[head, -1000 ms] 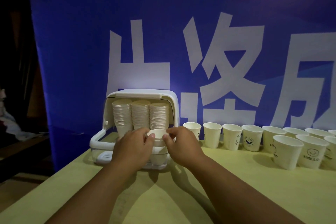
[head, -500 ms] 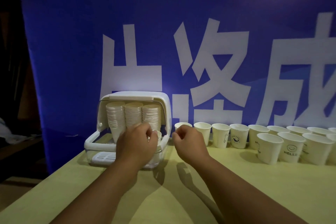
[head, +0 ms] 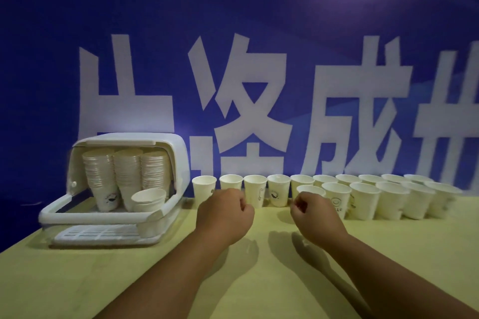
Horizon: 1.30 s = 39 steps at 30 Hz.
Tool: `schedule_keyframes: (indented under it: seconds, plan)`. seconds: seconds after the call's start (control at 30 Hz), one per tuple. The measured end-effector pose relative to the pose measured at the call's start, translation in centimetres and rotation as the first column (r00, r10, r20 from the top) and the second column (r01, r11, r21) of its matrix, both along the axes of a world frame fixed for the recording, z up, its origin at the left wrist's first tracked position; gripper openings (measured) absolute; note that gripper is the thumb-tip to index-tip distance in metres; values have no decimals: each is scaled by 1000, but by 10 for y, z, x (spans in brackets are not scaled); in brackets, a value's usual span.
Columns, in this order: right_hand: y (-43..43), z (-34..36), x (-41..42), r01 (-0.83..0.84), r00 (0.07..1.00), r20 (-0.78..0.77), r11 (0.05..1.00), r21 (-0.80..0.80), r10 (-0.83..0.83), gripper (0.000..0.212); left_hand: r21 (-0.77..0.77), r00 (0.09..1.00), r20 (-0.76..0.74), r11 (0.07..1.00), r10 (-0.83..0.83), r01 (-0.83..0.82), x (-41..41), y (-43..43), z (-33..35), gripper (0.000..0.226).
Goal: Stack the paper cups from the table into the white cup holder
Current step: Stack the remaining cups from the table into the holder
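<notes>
Backdrop (head: pixel 233 8) in blue with big white characters fills the space behind the white cup holder (head: pixel 103 216). The pale yellow table (head: pixel 77 280) runs under the holder and away to its right. The holder stands at the table's left end with its lid swung up and its front open.

Loose paper cups (head: pixel 363 201) are the biggest share of what is left. More than a dozen stand upright in two rows to the right of the holder. The nearest is just beside its wall, and the farthest blur at the edge of view.

Inside the holder, three tall stacks (head: pixel 127 176) stand side by side at the back, rising nearly to the lid. That part looks done.

Both hands are to the right of the holder, low over the table in front of the loose cups. The left hand (head: pixel 225 215) is the nearer to the holder, with its fingers curled in on nothing. The right hand (head: pixel 317 217) is farther off, also curled and holding nothing, close before a front-row cup.

A short stack (head: pixel 148 199) of a few cups sits at the holder's front right. It has plenty of room above it, so it is the likely place for the next cups. By my reckoning the job is well advanced, but many cups are left.
</notes>
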State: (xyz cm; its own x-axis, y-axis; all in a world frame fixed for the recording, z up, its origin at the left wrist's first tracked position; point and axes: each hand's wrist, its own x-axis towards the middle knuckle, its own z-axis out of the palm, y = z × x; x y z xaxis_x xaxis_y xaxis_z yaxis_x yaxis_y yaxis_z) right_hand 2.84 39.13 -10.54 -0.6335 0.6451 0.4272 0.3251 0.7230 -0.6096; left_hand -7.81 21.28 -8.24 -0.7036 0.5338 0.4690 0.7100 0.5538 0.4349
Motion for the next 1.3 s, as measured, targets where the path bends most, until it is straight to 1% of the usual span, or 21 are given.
schedule_keyframes:
  seconds: [0.1, 0.17, 0.2, 0.23, 0.27, 0.33, 0.4, 0.47, 0.53, 0.57, 0.63, 0.67, 0.7, 0.73, 0.77, 0.8, 0.93, 1.1, 1.2, 1.3]
  plan:
    - [29, -8, 17, 65, 997, -52, 998, -5, -65, 7, -35, 999, 26, 998, -44, 45, 15, 36, -8, 19]
    - [44, -14, 24, 125, 985, -114, 991, -44, -129, 10, -47, 995, 49, 995, -83, 85, 23, 61, -12, 8]
    - [50, -16, 26, 158, 977, -133, 986, -58, -165, 9, -49, 993, 54, 993, -106, 109, 27, 73, -15, 10]
    - [55, -19, 28, 184, 970, -148, 981, -68, -192, 11, -57, 989, 59, 988, -138, 141, 31, 84, -18, 23]
    - [61, -20, 31, 199, 965, -158, 977, -74, -208, 22, -75, 982, 67, 980, -177, 182, 34, 96, -21, 39]
    - [65, -24, 30, 183, 969, -151, 979, -94, -196, 52, -113, 973, 79, 968, -217, 225, 37, 110, -27, 67]
    - [70, -28, 32, 177, 977, -98, 979, -100, -187, 74, -146, 971, 60, 961, -230, 236, 41, 124, -34, 78]
    - [76, -31, 33, 179, 983, -22, 979, -97, -182, 81, -144, 972, 50, 962, -228, 233, 42, 130, -41, 77]
    - [82, -32, 34, 184, 983, -1, 977, -105, -186, 77, -118, 975, 24, 967, -223, 224, 42, 131, -45, 67]
    - [84, -32, 33, 204, 979, -13, 975, -88, -205, 70, -107, 977, -2, 971, -214, 213, 39, 131, -46, 56]
    - [86, -31, 32, 265, 962, -54, 963, -39, -267, 48, -91, 980, -45, 978, -193, 189, 35, 130, -46, 25]
    - [87, -30, 31, 292, 954, -67, 956, -19, -292, 35, -84, 982, -56, 981, -182, 178, 35, 129, -45, 15]
    - [86, -30, 30, 310, 948, -76, 951, -6, -309, 23, -80, 982, -69, 982, -176, 171, 34, 128, -45, 12]
    - [84, -29, 30, 321, 944, -83, 947, 1, -320, 13, -73, 981, -83, 983, -172, 167, 34, 127, -45, 14]
    - [81, -28, 30, 325, 942, -93, 946, 8, -323, 8, -59, 981, -98, 985, -165, 160, 34, 125, -45, 16]
    - [79, -27, 31, 322, 942, -104, 947, 18, -318, 5, -41, 981, -117, 988, -156, 152, 35, 122, -44, 18]
    - [62, -24, 29, 278, 955, -127, 959, 62, -269, 14, 33, 983, -142, 992, -113, 119, 32, 104, -35, 24]
    - [28, -14, 18, 184, 972, -162, 980, 76, -170, 19, 71, 987, -148, 994, -68, 79, 17, 66, -28, 23]
    - [4, -5, 6, 98, 986, -145, 991, 90, -84, 22, 100, 987, -153, 993, -39, 55, 6, 38, -26, 20]
    - [-19, 5, -6, 40, 985, -169, 994, 105, -22, 23, 126, 982, -186, 991, -20, 44, -12, 11, -21, 19]
